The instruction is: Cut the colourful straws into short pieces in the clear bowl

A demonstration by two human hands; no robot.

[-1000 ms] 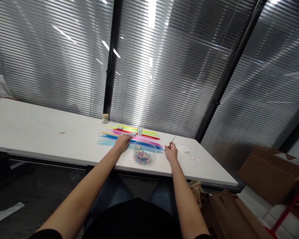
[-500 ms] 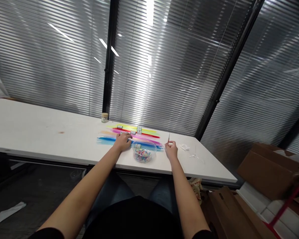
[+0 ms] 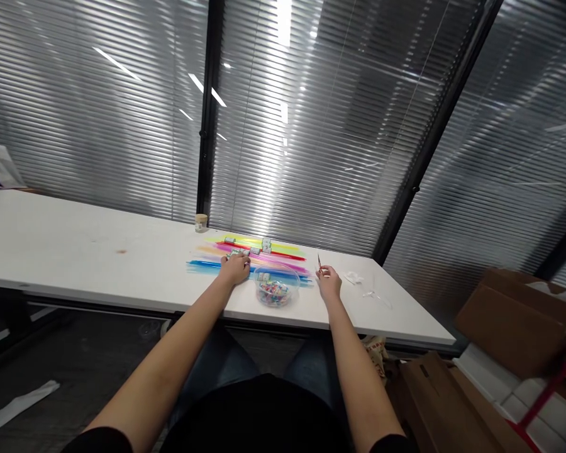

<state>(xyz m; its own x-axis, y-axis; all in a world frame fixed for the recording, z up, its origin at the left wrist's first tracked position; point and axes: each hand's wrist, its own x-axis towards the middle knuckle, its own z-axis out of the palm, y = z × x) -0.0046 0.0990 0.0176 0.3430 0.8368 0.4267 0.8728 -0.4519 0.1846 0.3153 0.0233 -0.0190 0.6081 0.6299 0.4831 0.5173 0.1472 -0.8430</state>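
Observation:
Bundles of long thin coloured strips lie side by side on the white table in yellow, red, pink, orange and blue, several with printed bands around them. My left hand rests over the orange and pink strips, fingers apart, at a printed band; its fingertips are partly hidden. Small pointed scissors with reddish handles stand blades up in my right hand, which is closed on the handles. Between my hands, a clear round bowl contains many small multicoloured pieces.
A small jar with a tan lid stands at the table's back edge. Crumpled white scraps and clear thin plastic lie right of my right hand. Cardboard boxes are beyond the table's right end. Window blinds rise behind.
My left hand has shifted slightly over the strips, its fingers now at a printed band. The scissors remain in my right hand, blades tilted a little more to the left. The view has shifted slightly.

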